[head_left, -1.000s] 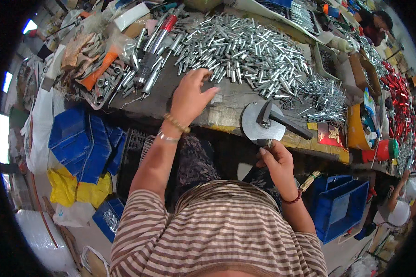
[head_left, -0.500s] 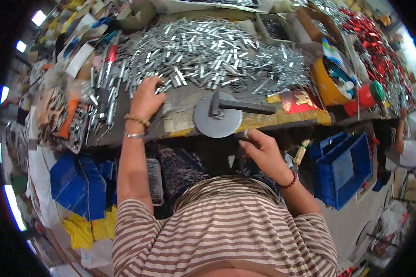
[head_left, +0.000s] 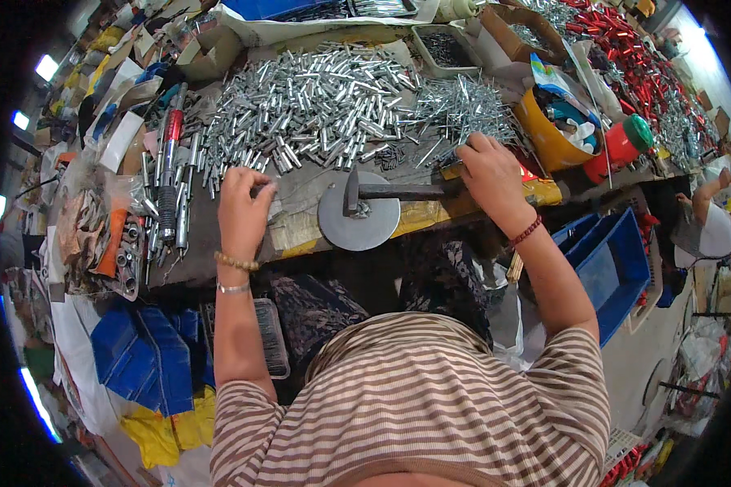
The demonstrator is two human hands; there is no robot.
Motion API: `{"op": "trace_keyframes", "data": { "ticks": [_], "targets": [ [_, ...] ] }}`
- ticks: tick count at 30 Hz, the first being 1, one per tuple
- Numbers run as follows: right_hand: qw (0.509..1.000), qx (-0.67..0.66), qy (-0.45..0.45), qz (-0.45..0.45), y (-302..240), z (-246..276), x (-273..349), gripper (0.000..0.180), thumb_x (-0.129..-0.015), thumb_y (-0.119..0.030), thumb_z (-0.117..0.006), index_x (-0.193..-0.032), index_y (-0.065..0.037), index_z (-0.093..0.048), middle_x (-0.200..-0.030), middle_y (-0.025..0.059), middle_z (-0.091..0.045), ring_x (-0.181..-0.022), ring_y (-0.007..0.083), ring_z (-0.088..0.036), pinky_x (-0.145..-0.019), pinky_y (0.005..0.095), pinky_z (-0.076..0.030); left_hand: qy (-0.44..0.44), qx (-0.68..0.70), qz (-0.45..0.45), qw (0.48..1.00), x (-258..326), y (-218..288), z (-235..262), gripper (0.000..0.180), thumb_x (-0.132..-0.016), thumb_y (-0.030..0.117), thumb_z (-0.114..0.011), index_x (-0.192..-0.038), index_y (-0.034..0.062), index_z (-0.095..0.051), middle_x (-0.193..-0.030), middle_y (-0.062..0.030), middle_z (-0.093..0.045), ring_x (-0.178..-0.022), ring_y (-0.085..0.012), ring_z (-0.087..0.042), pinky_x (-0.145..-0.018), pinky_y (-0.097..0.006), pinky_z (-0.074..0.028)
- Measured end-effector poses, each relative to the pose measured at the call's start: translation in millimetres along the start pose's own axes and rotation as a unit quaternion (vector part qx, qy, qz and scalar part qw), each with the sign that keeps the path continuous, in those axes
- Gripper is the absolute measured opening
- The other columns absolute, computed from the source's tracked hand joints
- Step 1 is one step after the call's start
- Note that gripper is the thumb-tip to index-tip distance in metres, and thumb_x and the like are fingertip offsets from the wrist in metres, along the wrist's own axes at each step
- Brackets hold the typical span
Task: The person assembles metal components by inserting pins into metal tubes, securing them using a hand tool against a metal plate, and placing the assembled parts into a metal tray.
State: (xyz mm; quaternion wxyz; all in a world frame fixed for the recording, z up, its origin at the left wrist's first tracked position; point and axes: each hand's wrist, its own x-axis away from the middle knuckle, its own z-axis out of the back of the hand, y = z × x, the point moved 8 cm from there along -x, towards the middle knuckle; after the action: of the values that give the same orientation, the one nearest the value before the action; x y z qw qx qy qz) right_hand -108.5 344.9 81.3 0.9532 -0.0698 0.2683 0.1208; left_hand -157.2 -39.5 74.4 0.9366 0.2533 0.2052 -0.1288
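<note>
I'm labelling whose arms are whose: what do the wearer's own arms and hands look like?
Short sleeves, striped brown and cream. The ungloved left hand has a tan beaded bracelet and a silver-coloured bangle at its wrist; the ungloved right hand, a dark red beaded bracelet.

Red card (head_left: 529, 174): mostly hidden behind right hand (head_left: 495, 183). Blue tray (head_left: 272, 8): cut off by upper edge. Striped shirt (head_left: 439, 390): cropped by lower edge. Left hand (head_left: 244, 203): anything between fingertips, too small to tell.
</note>
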Motion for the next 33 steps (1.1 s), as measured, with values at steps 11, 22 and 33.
{"op": "trace_keyframes", "data": {
  "ticks": [11, 22, 33],
  "targets": [
    [0.988, 0.009, -0.086, 0.129, -23.7, -17.7, 4.9, 0.026, -0.077, -0.013, -0.075, -0.101, -0.012, -0.066, -0.094, 0.0053, -0.063, -0.094, 0.0269, -0.063, -0.082, 0.0414, -0.051, -0.127, 0.084, -0.127, 0.980, 77.6, 105.7, -17.4, 0.012, -0.090, 0.019, -0.072, -0.096, 0.0087, -0.069, -0.095, -0.0087, -0.064, -0.097, -0.0319, -0.062, -0.084, -0.043, -0.052],
    [0.959, -0.236, -0.097, 0.121, -136.1, 4.9, 19.3, 0.015, -0.079, -0.010, -0.073, -0.093, -0.009, -0.067, -0.091, 0.0091, -0.061, -0.089, 0.0321, -0.065, -0.077, 0.0444, -0.054, -0.094, 0.137, -0.053, 0.985, 72.0, 95.3, -19.0, 0.014, -0.085, 0.017, -0.077, -0.093, 0.0066, -0.072, -0.095, -0.0089, -0.065, -0.097, -0.0324, -0.062, -0.084, -0.043, -0.051],
    [0.958, -0.236, -0.104, 0.126, -151.5, -2.4, 23.5, 0.013, -0.079, -0.010, -0.074, -0.091, -0.009, -0.067, -0.090, 0.0081, -0.060, -0.090, 0.0298, -0.065, -0.077, 0.0427, -0.054, -0.098, 0.162, -0.043, 0.981, 80.4, 87.3, -22.8, 0.015, -0.084, 0.014, -0.079, -0.095, 0.0050, -0.073, -0.094, -0.0091, -0.065, -0.093, -0.0309, -0.063, -0.081, -0.040, -0.051]
  ]
}}
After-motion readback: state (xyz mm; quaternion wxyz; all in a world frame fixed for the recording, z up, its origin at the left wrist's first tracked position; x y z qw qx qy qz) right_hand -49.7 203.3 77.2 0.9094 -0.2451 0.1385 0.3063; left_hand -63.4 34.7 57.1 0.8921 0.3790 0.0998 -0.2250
